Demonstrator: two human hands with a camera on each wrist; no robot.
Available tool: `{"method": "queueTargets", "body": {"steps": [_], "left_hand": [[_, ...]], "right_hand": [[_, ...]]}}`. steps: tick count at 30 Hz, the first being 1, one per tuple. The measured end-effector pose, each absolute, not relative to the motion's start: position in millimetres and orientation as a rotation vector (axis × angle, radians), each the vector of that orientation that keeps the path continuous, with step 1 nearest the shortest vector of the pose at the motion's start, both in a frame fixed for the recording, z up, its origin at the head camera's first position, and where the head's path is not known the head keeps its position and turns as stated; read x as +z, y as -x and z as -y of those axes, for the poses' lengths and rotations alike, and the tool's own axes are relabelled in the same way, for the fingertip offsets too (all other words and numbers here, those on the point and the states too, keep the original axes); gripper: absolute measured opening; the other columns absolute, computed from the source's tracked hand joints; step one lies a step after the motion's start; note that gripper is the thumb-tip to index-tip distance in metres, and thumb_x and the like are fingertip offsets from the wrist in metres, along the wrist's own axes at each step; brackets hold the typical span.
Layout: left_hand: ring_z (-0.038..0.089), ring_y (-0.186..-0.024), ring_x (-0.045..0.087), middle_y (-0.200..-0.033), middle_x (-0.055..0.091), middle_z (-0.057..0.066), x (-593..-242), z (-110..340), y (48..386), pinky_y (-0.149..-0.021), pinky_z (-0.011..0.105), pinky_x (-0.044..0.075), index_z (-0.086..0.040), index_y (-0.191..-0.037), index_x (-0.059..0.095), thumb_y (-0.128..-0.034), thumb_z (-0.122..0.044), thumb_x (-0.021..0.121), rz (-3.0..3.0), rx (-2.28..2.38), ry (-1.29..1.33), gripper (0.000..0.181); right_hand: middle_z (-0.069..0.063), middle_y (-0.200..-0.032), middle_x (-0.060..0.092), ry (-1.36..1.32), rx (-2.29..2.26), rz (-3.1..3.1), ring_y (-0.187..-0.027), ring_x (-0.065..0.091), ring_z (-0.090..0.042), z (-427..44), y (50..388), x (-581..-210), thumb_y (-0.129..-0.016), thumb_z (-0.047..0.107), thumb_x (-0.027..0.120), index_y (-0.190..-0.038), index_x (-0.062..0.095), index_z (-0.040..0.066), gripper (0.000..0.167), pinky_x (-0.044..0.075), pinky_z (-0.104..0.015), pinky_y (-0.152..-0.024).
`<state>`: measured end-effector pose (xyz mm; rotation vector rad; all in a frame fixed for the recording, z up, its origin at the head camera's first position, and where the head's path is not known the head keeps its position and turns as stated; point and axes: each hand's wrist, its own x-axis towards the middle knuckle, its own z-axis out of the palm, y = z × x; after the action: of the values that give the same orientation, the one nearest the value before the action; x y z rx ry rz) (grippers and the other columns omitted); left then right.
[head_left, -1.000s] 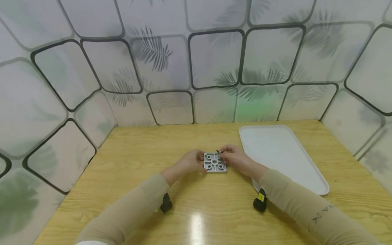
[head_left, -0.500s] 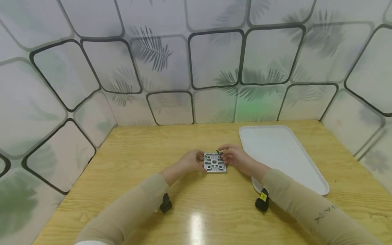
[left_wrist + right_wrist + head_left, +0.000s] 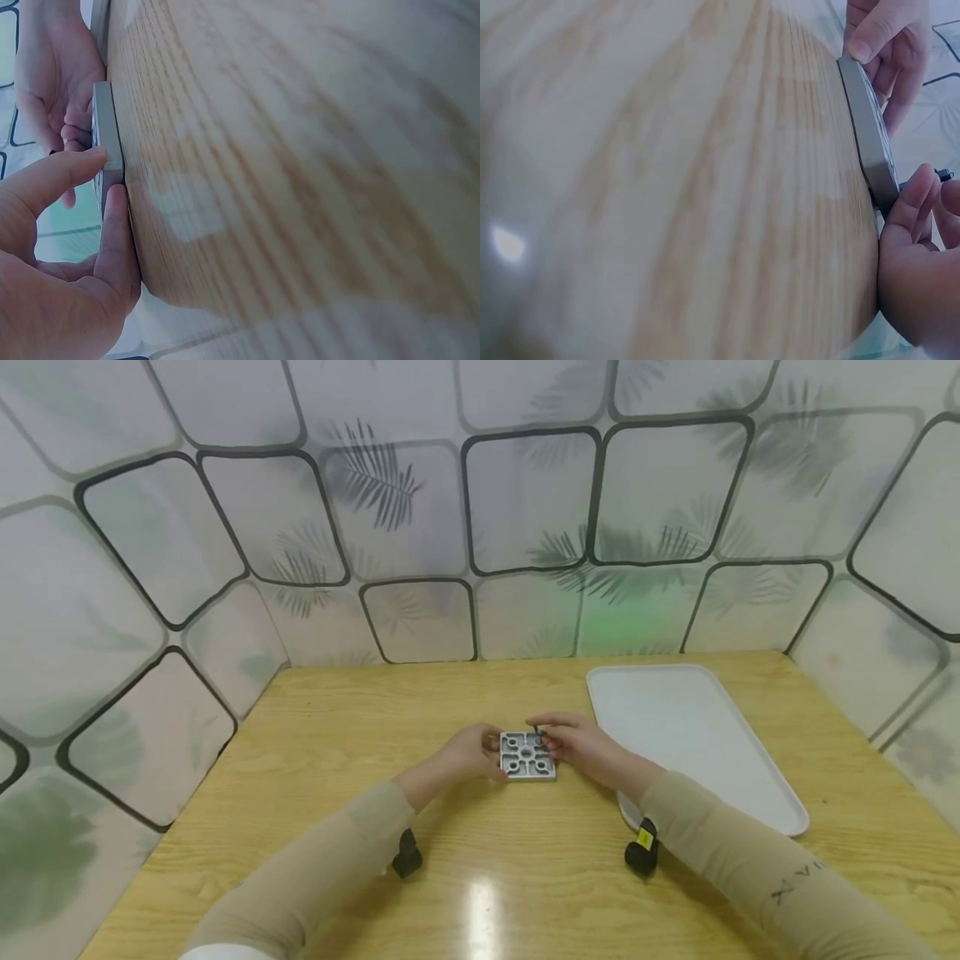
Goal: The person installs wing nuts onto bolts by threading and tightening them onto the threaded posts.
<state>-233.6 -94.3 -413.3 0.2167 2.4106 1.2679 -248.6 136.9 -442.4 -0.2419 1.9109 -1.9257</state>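
Note:
A square grey metal plate [image 3: 527, 755] with raised rings and ribs lies on the wooden table, its thin side [image 3: 109, 127] visible in the left wrist view. My left hand [image 3: 474, 753] grips its left edge, thumb and fingers at the near and far corners. At the far right corner my right hand [image 3: 579, 745] pinches a small dark screw [image 3: 537, 731] standing over the ring there. In the right wrist view the screw's dark end [image 3: 944, 175] sticks out past the fingers; its lower part is mostly hidden, so how deep it sits I cannot tell.
A white rectangular tray [image 3: 690, 747] lies to the right, partly under the right forearm. Behind the table [image 3: 390, 710] rises a patterned cloth wall [image 3: 420, 543]. Dark wrist cameras hang below both sleeves.
The right fingers have shifted slightly around the screw, the index finger now stretched across its top. The screw looks more upright than before. The left hand and plate stay put.

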Motion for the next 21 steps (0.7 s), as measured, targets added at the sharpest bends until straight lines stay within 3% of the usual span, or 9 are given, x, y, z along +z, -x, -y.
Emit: {"method": "queueTargets", "body": {"steps": [4, 12, 21], "left_hand": [[0.027, -0.108, 0.071, -0.134, 0.065, 0.02, -413.2, 94.8, 235.0, -0.1, 0.035, 0.06, 0.006, -0.152, 0.048, -0.0756, 0.006, 0.087, -2.404, 1.265, -0.214, 0.086], [0.024, -0.106, 0.07, -0.134, 0.066, 0.019, -413.1, 96.6, 236.0, -0.098, 0.034, 0.06, 0.005, -0.152, 0.048, -0.076, 0.006, 0.088, -2.394, 1.27, -0.209, 0.086], [0.027, -0.109, 0.071, -0.134, 0.066, 0.021, -411.7, 95.5, 234.9, -0.1, 0.034, 0.059, 0.007, -0.151, 0.048, -0.0761, 0.006, 0.087, -2.409, 1.253, -0.223, 0.084]], "right_hand": [[0.005, -0.096, 0.057, 0.245, -1.923, -1.911, -0.085, 0.054, -0.002, -137.4, 247.9, -442.9, -0.112, 0.004, 0.039, -0.153, 0.046, -0.011, 0.044, 0.052, -0.014, -0.077], [0.01, -0.118, 0.064, 0.274, -1.955, -1.902, -0.087, 0.056, 0.0, -137.0, 249.1, -446.1, -0.11, 0.002, 0.044, -0.151, 0.045, -0.015, 0.044, 0.053, -0.014, -0.08], [0.006, -0.108, 0.063, 0.27, -1.957, -1.931, -0.084, 0.058, 0.0, -135.1, 247.5, -445.2, -0.107, 0.002, 0.049, -0.146, 0.047, -0.018, 0.043, 0.053, -0.014, -0.077]]}}
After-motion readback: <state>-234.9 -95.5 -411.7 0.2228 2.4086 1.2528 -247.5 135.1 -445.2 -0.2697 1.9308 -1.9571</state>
